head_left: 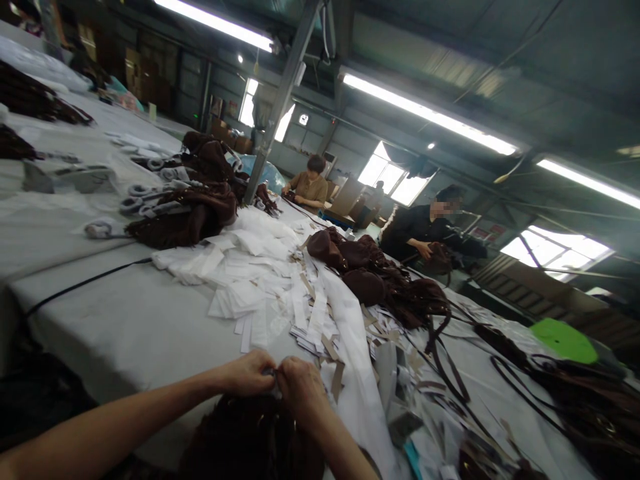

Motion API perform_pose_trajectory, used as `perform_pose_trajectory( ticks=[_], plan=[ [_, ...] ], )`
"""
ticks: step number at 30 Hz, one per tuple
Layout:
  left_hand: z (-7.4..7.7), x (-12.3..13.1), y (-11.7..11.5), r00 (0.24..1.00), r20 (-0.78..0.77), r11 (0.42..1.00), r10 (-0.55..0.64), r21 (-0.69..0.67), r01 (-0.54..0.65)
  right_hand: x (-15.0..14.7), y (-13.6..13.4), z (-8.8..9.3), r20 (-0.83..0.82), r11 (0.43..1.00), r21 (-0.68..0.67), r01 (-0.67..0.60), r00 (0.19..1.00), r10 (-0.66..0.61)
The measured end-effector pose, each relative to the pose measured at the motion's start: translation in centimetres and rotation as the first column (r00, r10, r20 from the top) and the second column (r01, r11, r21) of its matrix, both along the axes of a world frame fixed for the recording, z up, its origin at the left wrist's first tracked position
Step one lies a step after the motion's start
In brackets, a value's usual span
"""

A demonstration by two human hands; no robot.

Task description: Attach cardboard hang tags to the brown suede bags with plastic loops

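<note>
At the table's near edge stands a dark brown bag [250,433] with small metal eyelets, its lower part in shadow and cut off by the frame. My left hand [253,372] is closed at the bag's top, thumb and fingers pinched together. Right beside it, my right hand [303,383] is closed too, knuckles up, almost touching the left. Between the fingers shows a little greyish material, too small to identify. Just beyond my hands lies a heap of white paper strips and sheets [270,280].
Brown bags [370,267] are piled right of the paper, and more brown bags [200,207] with grey rolls lie left. A metal post [283,100] rises behind. Two people [310,183] handle brown items across the table. A green plastic piece [565,340] is at right.
</note>
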State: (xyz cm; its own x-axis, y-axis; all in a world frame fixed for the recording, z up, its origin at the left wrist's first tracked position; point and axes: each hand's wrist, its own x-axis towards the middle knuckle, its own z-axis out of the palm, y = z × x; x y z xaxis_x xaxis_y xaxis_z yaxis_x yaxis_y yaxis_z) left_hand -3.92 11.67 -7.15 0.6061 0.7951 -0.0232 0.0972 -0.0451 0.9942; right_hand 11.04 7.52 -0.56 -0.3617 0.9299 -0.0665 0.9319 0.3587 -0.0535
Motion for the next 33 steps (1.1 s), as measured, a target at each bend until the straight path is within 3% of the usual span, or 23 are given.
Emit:
perform_pose_trajectory(
  ticks=[5,9,12,20,24,26,29,31,33],
  plan=[
    [0.5,0.6,0.3,0.997,0.032,0.993,0.076,-0.098,-0.073,0.0,0.7,1.1,-0.007,0.999,0.039,-0.019,1.000,0.019],
    [0.9,0.4,0.4,0.987,0.064,0.960,0.148,-0.248,-0.128,-0.7,0.6,1.0,0.002,0.996,0.087,0.019,1.000,-0.019],
    [1.3,0.1,0.3,0.981,0.121,0.937,0.152,-0.335,-0.104,-1.0,0.1,0.1,-0.006,0.987,0.156,0.027,1.000,-0.026],
    [2.3,-0.6,-0.3,0.959,0.233,0.896,0.159,-0.442,-0.041,-0.1,-1.4,-2.2,-0.079,0.891,0.444,-0.096,0.986,0.145],
    [2.0,-0.5,-0.3,0.946,0.272,0.891,0.177,-0.452,-0.037,0.7,-1.9,-4.3,-0.078,0.812,0.567,-0.142,0.971,0.224],
    [1.7,-0.4,-0.2,0.937,0.280,0.887,0.208,-0.458,-0.060,1.0,-2.0,-5.3,-0.160,0.804,0.584,-0.109,0.956,0.246],
    [1.2,-0.3,0.0,0.925,0.288,0.890,0.249,-0.445,-0.101,1.0,-2.4,-5.6,-0.507,0.872,0.460,0.166,0.856,0.104],
    [1.1,-0.2,0.0,0.921,0.295,0.898,0.253,-0.427,-0.109,0.5,-2.7,-5.0,-0.724,0.900,0.234,0.368,0.684,-0.091],
    [1.1,0.0,-0.2,0.920,0.301,0.907,0.251,-0.405,-0.115,-0.1,-2.7,-4.2,-0.829,0.909,-0.023,0.417,0.501,-0.251]
  ],
)
